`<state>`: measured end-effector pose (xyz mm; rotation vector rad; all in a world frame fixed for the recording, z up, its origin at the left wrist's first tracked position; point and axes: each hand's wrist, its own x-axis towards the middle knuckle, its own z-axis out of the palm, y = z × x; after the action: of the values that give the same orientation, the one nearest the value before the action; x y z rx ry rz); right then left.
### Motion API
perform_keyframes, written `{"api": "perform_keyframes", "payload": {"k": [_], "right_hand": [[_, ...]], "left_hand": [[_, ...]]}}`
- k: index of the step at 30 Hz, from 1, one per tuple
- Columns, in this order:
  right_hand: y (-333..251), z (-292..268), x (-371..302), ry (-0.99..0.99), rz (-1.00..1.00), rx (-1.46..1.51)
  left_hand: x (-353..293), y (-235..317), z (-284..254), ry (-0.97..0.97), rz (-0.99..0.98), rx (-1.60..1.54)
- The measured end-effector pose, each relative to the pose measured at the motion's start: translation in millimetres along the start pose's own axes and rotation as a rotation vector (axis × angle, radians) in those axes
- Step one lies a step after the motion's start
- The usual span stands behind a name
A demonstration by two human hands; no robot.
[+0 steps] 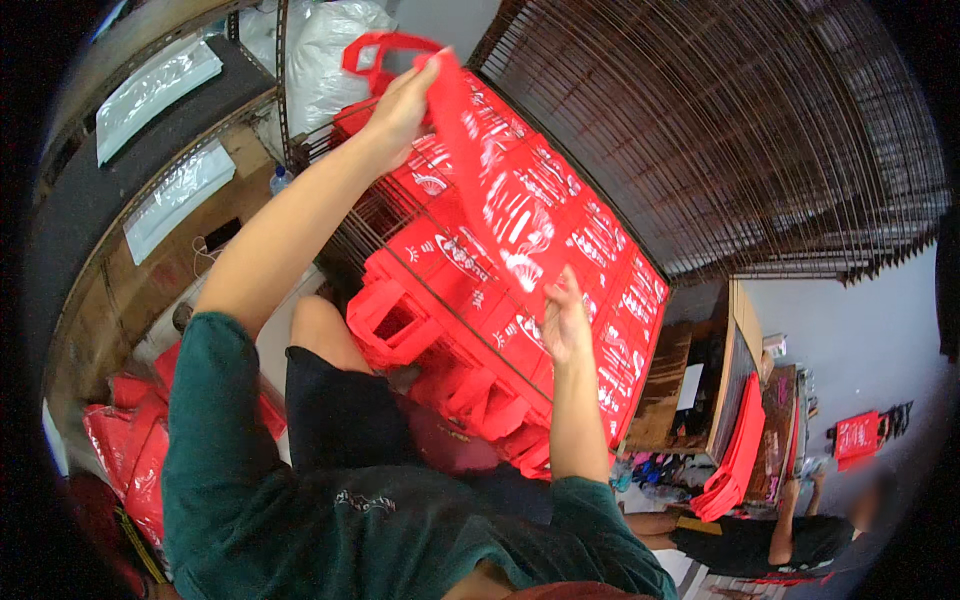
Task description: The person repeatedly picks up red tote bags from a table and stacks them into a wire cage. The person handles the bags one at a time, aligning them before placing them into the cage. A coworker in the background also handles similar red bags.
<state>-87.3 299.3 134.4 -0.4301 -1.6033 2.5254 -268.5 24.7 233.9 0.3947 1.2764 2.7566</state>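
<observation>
My left hand point(402, 108) is raised at the top of the view, its fingers closed on a red tote bag point(470, 150) near its handle. The bag hangs slanting down toward the right, with white printing on it. Below it, more red printed tote bags point(455, 255) lie flat in rows on a wire drying rack point(375, 215), their handles hanging over the near edge. Just beside the held bag's lower end is my right hand point(567, 322), over the laid-out bags. Its fingers are partly bent and apart, and I see nothing in them.
Raised wire rack tiers point(720, 130) stand over the far side. At left, shelves point(75, 235) carry clear plastic packets point(180, 195). Red bags in plastic point(130, 450) lie at lower left. Another person point(790, 530) works at lower right, near a wooden cabinet point(665, 390).
</observation>
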Motion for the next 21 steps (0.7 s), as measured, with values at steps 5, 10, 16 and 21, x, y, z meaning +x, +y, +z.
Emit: {"api": "perform_keyframes", "payload": {"k": [5, 10, 16, 21], "right_hand": [[-35, 97, 104, -0.158, -0.126, 0.059], [-2, 131, 240, -0.123, -0.259, 0.124], [72, 95, 414, 0.073, -0.235, -0.024], [99, 38, 489, 0.399, -0.222, -0.327]], "left_hand": [[88, 52, 1, 0.128, 0.251, 0.107], [15, -16, -34, 0.321, 0.666, 0.054], [-154, -195, -46, 0.091, 0.559, 0.412], [-140, -198, -55, -0.274, 0.591, 0.451]]}}
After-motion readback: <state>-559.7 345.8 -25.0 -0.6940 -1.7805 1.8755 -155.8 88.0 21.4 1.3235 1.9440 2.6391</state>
